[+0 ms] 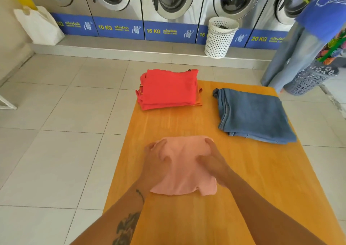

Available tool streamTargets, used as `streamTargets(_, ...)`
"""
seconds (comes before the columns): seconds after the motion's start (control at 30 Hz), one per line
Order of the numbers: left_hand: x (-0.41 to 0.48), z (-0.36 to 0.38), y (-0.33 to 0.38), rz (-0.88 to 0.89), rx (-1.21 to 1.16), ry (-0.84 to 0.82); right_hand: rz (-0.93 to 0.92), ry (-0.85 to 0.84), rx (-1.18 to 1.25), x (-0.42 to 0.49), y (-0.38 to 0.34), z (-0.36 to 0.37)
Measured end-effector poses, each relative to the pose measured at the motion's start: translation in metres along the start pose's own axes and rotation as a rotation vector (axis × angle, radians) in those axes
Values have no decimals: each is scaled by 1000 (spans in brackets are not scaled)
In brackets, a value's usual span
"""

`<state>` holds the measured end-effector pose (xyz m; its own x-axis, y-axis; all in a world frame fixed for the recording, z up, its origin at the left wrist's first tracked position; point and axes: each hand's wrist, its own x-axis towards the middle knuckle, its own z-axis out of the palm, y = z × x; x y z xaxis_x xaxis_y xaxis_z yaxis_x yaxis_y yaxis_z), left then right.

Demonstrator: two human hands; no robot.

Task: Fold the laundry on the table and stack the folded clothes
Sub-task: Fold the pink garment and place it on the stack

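Note:
A small pale pink garment (184,171) lies folded on the orange wooden table (243,188), near its left side. My left hand (156,164) grips its left edge, and my right hand (214,165) grips its right edge, both with fingers curled over the far corners. A stack of folded red and orange clothes (168,89) sits at the table's far left corner. Folded blue jeans (252,115) lie at the far right.
A row of washing machines (168,10) lines the back wall. A white perforated basket (220,36) stands on the step before them. A white bag (40,25) leans at the left. A person (299,48) with a grey patterned basket (310,79) stands at the right.

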<state>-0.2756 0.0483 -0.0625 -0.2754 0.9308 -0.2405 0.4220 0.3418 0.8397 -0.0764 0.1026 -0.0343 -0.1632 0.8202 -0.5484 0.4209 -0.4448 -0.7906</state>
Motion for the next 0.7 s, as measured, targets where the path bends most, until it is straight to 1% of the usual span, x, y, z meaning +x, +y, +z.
streamTargets(0.07,1,-1,3,17,-26,5,-6,1,94,-1,-1,-1)
streamTargets(0.17,9,-7,7,20,-108,35,-41,32,139,4,-7,-6)
streamTargets(0.27,22,-19,18,24,-138,77,-55,71,156,13,-18,-11)
streamTargets(0.37,43,-35,34,69,-117,116,-104,75,127,27,-42,-16)
streamTargets(0.47,73,-53,51,133,-80,133,-164,88,49,45,-74,-21)
streamTargets(0.7,173,-102,102,284,21,197,-318,162,-86,111,-171,-26)
